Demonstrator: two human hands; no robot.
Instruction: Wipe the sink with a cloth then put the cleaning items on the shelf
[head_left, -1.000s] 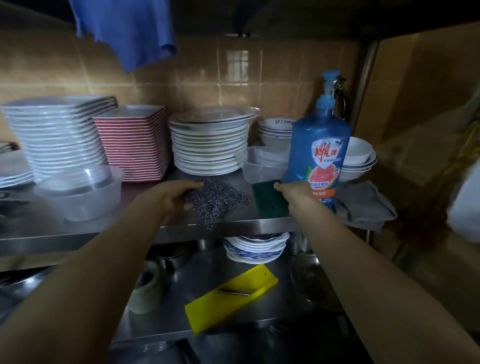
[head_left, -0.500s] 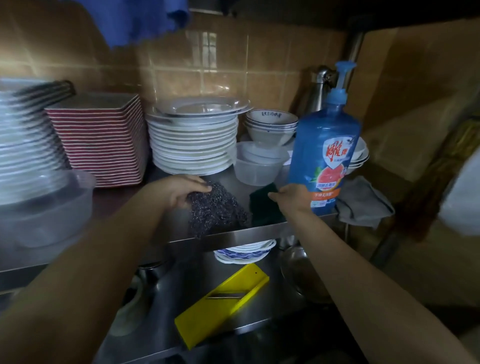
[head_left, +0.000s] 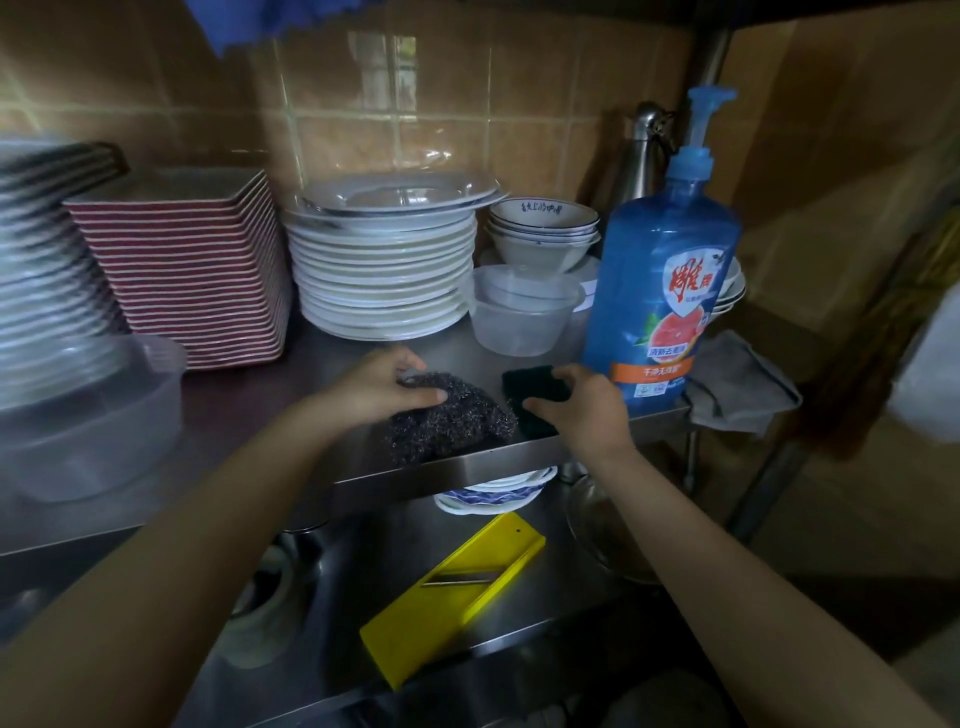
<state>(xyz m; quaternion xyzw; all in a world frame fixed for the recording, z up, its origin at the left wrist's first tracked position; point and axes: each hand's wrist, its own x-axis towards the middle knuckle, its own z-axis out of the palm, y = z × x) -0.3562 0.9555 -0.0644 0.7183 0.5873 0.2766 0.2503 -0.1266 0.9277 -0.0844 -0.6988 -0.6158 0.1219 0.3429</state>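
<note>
You are at the putting-away step. Your left hand (head_left: 384, 387) rests on the steel scrubber (head_left: 452, 421) with its fingers curled over the top. Your right hand (head_left: 582, 402) pinches the green sponge (head_left: 530, 387). Both things sit on the shelf (head_left: 447, 470) near its front edge, in the middle of the frame, beside the blue soap bottle (head_left: 662, 291). Next, I think you let go and pull both hands away gently.

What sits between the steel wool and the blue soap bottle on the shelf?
In the head view, the dark green sponge lies between the steel wool and the soap bottle, with the right hand resting on it.
</note>
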